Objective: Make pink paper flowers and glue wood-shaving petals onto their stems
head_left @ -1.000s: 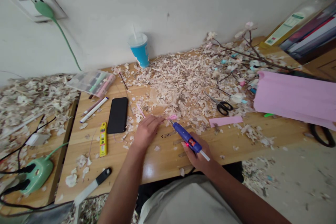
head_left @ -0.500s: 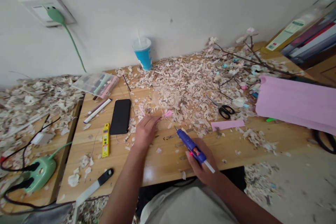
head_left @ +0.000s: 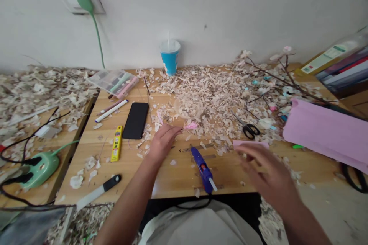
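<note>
The left hand (head_left: 163, 143) pinches a thin stem (head_left: 180, 128) between its fingertips, a pink petal (head_left: 190, 125) at the stem's far end, just above the table (head_left: 230, 180) or resting on it. The right hand (head_left: 266, 170), empty and blurred, has its fingers loosely parted over the pink strip (head_left: 244, 142); whether they touch it, I cannot tell. Between the hands the glue gun (head_left: 202, 166) lies on the table, nozzle pointing away from the person. Scissors (head_left: 250, 131) lie just beyond the strip, near scattered scraps (head_left: 212, 92).
</note>
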`<state>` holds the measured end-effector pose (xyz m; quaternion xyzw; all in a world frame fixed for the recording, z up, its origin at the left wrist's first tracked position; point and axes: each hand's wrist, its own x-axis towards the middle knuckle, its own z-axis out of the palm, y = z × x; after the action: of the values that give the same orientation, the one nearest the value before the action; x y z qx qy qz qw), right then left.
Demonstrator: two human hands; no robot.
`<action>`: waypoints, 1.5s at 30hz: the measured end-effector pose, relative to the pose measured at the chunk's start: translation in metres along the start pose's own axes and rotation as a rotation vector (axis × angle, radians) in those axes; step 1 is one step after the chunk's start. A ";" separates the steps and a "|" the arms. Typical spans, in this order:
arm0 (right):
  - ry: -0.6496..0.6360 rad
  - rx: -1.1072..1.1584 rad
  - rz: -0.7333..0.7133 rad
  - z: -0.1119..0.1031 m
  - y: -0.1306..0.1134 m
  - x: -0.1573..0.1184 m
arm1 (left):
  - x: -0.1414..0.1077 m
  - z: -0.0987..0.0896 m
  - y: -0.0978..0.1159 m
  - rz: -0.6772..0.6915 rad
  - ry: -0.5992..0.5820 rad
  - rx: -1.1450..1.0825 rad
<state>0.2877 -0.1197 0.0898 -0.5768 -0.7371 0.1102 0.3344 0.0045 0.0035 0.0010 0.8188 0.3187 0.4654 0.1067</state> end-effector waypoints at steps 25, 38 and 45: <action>-0.353 0.144 -0.476 0.023 -0.020 0.113 | 0.009 -0.008 0.009 0.126 -0.001 -0.278; -0.421 0.115 -0.482 0.017 -0.025 0.108 | 0.004 -0.003 0.010 0.111 -0.056 -0.283; -0.421 0.108 -0.446 0.018 -0.023 0.106 | 0.006 -0.006 0.013 0.144 -0.057 -0.290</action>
<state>0.2469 -0.0253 0.1276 -0.3467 -0.8917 0.1902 0.2203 0.0076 -0.0039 0.0143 0.8284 0.1856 0.4896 0.1992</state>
